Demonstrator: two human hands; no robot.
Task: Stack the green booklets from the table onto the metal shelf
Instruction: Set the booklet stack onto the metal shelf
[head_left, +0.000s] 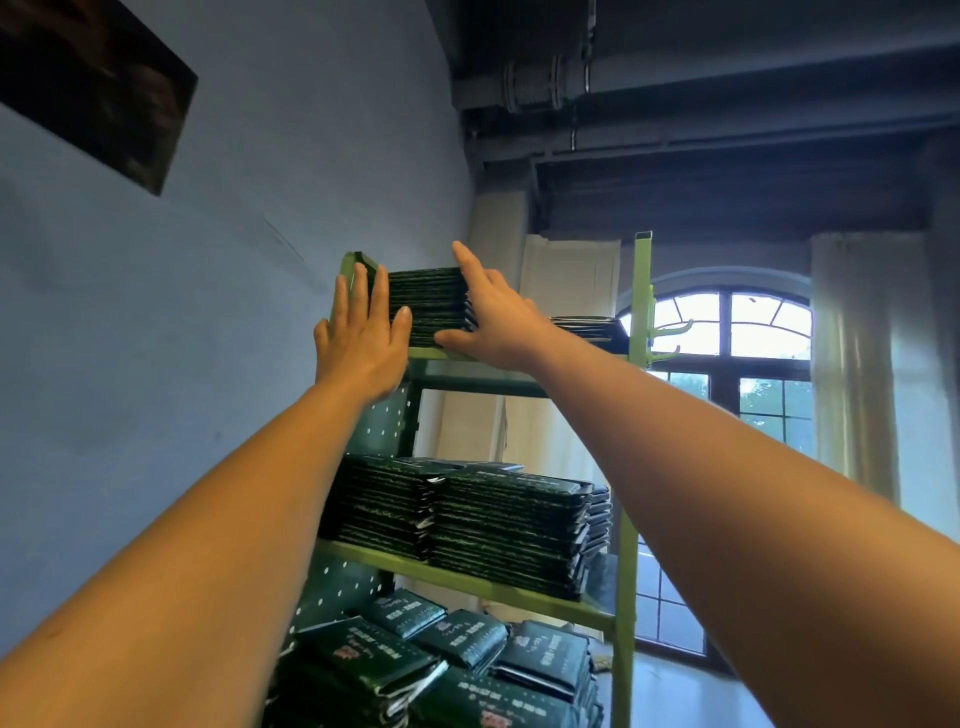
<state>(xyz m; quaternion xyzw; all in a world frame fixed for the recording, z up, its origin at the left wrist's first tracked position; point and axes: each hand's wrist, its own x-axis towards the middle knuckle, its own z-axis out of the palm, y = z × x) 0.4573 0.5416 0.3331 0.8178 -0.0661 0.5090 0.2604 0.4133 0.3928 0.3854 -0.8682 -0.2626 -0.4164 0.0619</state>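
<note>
A stack of dark green booklets sits on the top level of the green metal shelf, up against the wall. My left hand lies flat against the stack's left front, fingers straight and pointing up. My right hand presses its right side with straight fingers, thumb along the bottom edge. Both arms reach upward. A thinner pile of booklets lies further right on the same level.
The middle level holds two tall booklet stacks. Below, several booklets lie loosely piled face up. A blue wall stands to the left. An arched window and pale curtains are behind the shelf.
</note>
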